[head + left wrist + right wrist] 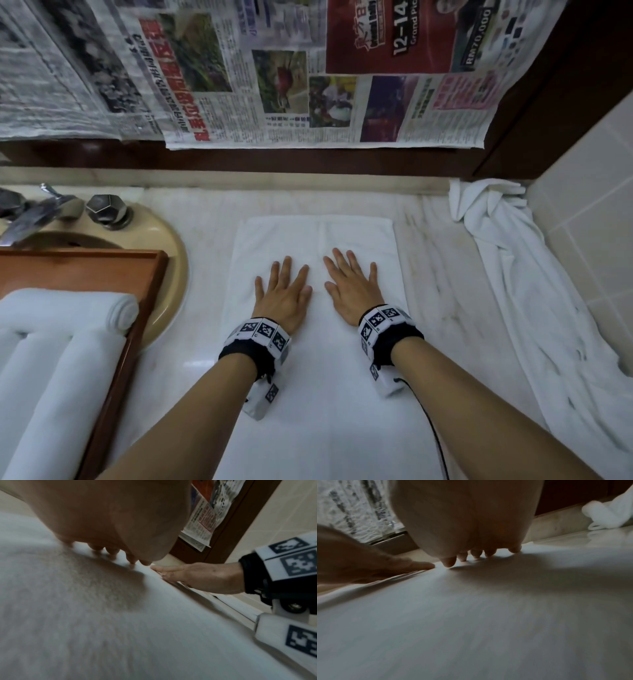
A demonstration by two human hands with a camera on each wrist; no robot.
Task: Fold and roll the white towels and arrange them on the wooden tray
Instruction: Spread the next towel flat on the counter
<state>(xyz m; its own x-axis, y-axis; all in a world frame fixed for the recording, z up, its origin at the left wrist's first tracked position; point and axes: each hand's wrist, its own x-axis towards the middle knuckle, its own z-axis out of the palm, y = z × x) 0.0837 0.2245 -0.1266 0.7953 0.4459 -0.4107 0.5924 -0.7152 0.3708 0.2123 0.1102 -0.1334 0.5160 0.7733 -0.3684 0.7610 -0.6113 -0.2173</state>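
A pale marble counter (442, 267) runs under a wall covered with newspaper (260, 68), and a long folded white towel (318, 233) lies down its middle, reaching from near the back edge to the front edge. Along the right edge, a second loose towel (534, 291) lies crumpled, bunched up in the back right corner. At the left edge a wooden tray (113, 359) sits partly over a beige sink (171, 260) with a metal tap (37, 212) behind it; three rolled towels (51, 359) lie on the tray, one across the far ends of two lying lengthwise. The left hand (282, 294) and the right hand (352, 291) press palm down on the folded towel, side by side near its middle, fingers straight and spread, gripping nothing. The wrist views show both sets of fingertips (448, 563) touching the cloth.
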